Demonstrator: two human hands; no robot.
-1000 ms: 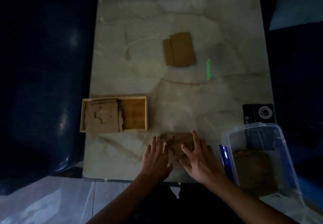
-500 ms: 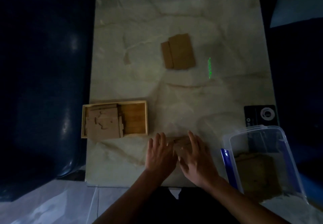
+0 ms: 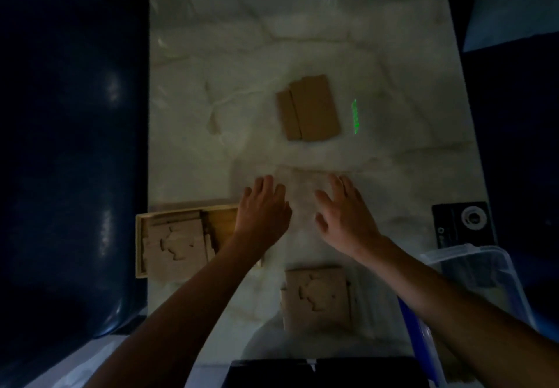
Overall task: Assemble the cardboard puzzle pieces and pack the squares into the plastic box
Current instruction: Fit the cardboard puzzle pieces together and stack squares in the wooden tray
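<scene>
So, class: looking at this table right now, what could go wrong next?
The assembled cardboard puzzle square lies unheld near the marble table's front edge; a forearm could knock it off. Both the left hand and right hand are reaching away. Dim light may hide misfitted joints.

Nothing legible here. The black card (image 3: pixel 462 224) at the right edge of the desk (image 3: pixel 302 39) carries a white ring emblem and a faint line of print, too blurred and dim to read. No lettering shows on anything else.
</scene>
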